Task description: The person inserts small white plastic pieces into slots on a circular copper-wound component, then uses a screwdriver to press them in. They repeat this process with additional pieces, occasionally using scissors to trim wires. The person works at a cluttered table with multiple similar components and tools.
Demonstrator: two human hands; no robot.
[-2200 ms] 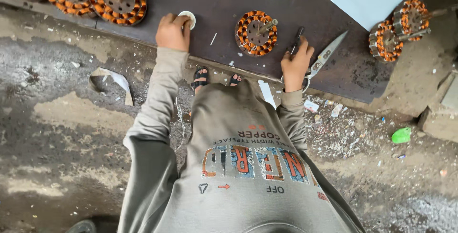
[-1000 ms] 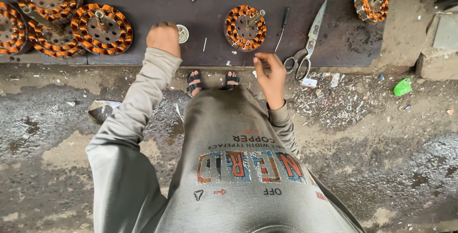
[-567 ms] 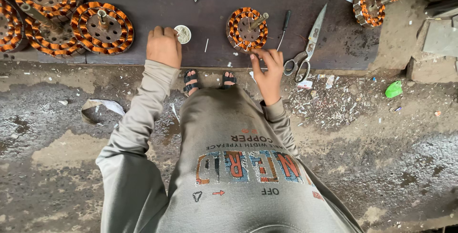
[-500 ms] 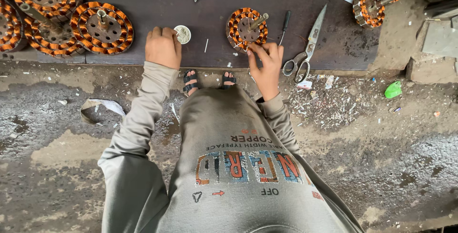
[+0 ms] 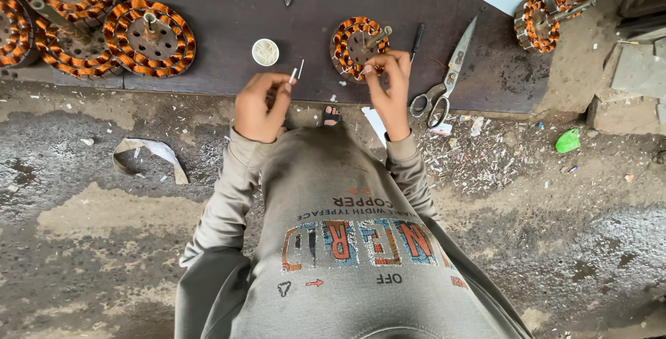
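One view only is given, from the head camera, looking straight down. The left hand is raised just off the dark board, its fingers pinched narrow on a small white strip that sticks up from the fingertips. The right hand is set against the near edge of a copper-wound stator, which lies on the board between a small round white cup and a pair of scissors; its fingertips are closed together on the windings, though whether anything is gripped there cannot be told.

Several slips can be judged likely. The strip is held by its very end (a light, thin piece), so it could be dropped and lost among the white scraps scattered on the ground. The stator is steadied by nothing but the fingertips, so it could be pushed away across the board or tipped. The copper wire could be scraped or bent if the fingers are pressed too hard into it. The scissors lie open just beside the right wrist and could be knocked.
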